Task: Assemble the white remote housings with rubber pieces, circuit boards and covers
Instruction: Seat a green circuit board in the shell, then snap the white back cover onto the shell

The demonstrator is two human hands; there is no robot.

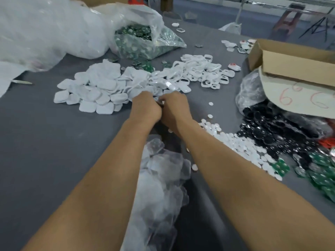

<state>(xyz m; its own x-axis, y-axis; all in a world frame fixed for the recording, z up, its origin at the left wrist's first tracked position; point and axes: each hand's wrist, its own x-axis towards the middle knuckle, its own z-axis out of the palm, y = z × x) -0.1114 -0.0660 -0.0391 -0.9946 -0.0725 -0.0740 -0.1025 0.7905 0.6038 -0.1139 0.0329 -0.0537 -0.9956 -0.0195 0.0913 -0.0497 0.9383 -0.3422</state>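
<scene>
- Head view: the left grip (146, 107) and right grip (175, 109) meet over the grey table (45, 142). Both are clenched round one small white part (161, 102), which is mostly hidden, so its long axis cannot be told.
- The white housings (197, 69) lie beyond, nearer the right grip; the white covers (94, 89) lie beyond, to the left.
- A clear bag (141, 13) holds green circuit boards (134, 33). Translucent rubber pieces (159, 169) lie heaped between the forearms.
</scene>
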